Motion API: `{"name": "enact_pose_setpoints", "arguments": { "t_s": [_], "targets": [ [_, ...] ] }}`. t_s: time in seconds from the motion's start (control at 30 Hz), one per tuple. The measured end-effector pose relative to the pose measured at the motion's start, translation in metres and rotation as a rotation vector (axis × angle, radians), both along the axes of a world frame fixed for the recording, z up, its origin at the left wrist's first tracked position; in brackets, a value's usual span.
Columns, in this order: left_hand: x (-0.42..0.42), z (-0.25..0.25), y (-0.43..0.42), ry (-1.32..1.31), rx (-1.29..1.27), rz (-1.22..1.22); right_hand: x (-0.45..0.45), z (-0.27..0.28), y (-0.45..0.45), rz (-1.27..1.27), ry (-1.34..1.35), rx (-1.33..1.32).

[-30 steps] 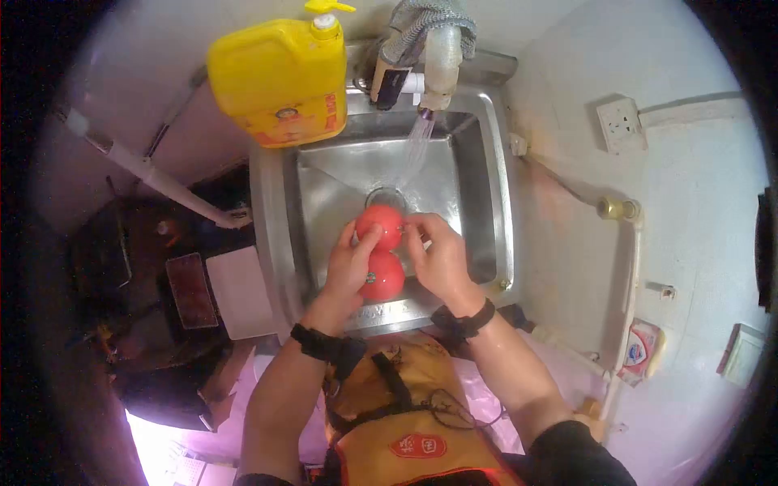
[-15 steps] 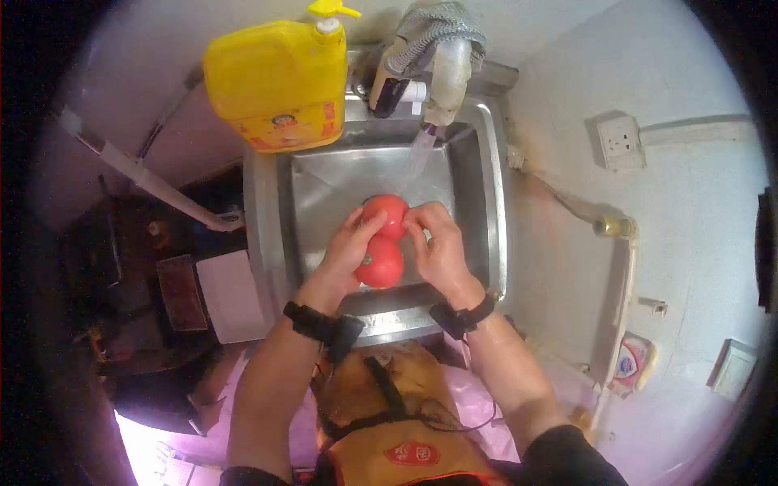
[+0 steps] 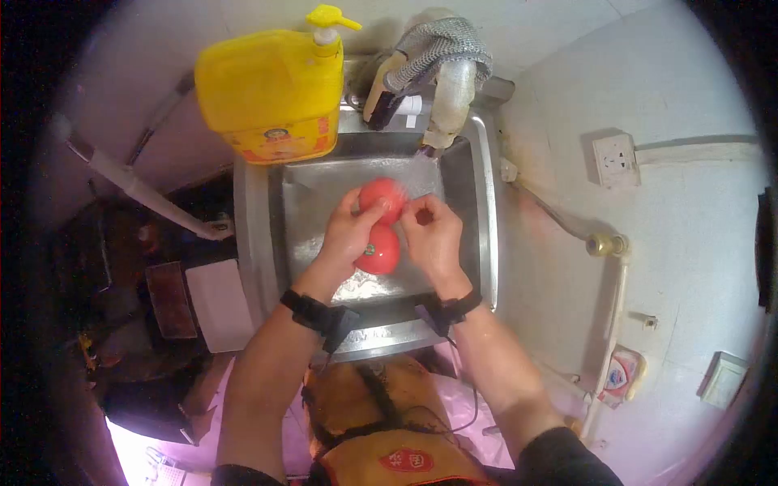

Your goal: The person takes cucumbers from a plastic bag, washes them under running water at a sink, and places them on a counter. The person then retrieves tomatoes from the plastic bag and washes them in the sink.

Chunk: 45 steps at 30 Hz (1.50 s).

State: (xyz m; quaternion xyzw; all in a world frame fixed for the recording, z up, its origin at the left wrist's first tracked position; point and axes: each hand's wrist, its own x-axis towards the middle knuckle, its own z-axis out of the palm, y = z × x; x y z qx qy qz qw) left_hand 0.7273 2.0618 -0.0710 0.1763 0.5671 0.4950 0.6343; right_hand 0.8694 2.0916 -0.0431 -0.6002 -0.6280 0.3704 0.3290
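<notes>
Over the metal sink (image 3: 324,182), my left hand (image 3: 350,235) is wrapped round two red tomatoes. The upper tomato (image 3: 383,199) is under the running water, with my left thumb on it. Below it, against my palm, is the lower tomato (image 3: 379,249), with a green spot on its left side. My right hand (image 3: 432,235) is at the right edge of the upper tomato, thumb and forefinger pinched together. Whatever is between those fingertips is too small to make out. Water runs from the faucet (image 3: 450,101) at the back.
A yellow pump jug (image 3: 271,97) stands at the sink's back left corner. A grey mesh cloth (image 3: 438,49) hangs over the faucet. Left of the sink lies a white board (image 3: 220,306). A pipe (image 3: 613,324) and a socket (image 3: 616,160) are on the right wall.
Both hands have moved a little up towards the faucet with the tomatoes, and the water now strikes the upper tomato. The head view has shifted slightly.
</notes>
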Motion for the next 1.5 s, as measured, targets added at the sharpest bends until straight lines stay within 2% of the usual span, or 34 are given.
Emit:
{"name": "enact_pose_setpoints", "arguments": {
  "t_s": [0.17,0.3,0.37,0.5,0.57,0.7,0.77,0.9,1.0,1.1,1.17,1.3,1.37,1.5],
  "targets": [
    [0.002,-0.023,0.003,0.022,0.064,0.020,-0.002,-0.014,0.002,-0.025,-0.054,0.074],
    [0.000,-0.019,0.000,0.012,0.010,0.011,0.002,-0.024,0.001,-0.035,-0.137,0.046],
    [-0.002,-0.020,-0.001,-0.138,0.014,0.049,0.005,-0.031,0.001,-0.086,0.088,-0.188],
    [-0.009,-0.010,-0.001,-0.239,-0.030,0.072,0.005,-0.039,-0.001,-0.096,0.263,-0.147],
    [-0.007,-0.006,0.000,-0.129,-0.050,0.085,0.004,-0.037,0.001,-0.063,0.189,-0.162],
    [-0.011,-0.016,0.000,-0.086,0.001,0.049,0.006,-0.042,0.005,-0.068,0.239,-0.192],
    [-0.015,-0.020,0.001,0.037,0.060,-0.078,0.007,-0.046,0.006,-0.077,0.237,-0.180],
    [-0.013,-0.002,0.000,0.040,0.038,-0.084,-0.001,-0.029,0.007,-0.065,0.147,-0.173],
    [-0.011,-0.012,-0.002,0.032,0.014,0.007,0.000,-0.041,0.007,-0.071,0.220,-0.131],
    [-0.014,-0.012,-0.001,-0.090,0.040,0.012,-0.002,-0.031,0.005,-0.128,0.284,-0.268],
    [-0.015,-0.012,-0.001,-0.125,-0.012,0.048,-0.001,-0.038,0.005,-0.114,0.448,-0.249],
    [-0.011,-0.011,0.000,-0.066,0.021,0.075,-0.003,-0.038,0.008,-0.119,0.395,-0.271],
    [-0.012,-0.005,0.000,-0.141,0.087,0.055,-0.004,-0.031,0.007,-0.200,0.730,-0.424],
    [-0.011,0.002,0.000,-0.155,0.126,0.058,-0.007,-0.030,0.006,-0.251,0.786,-0.461]
  ]
}}
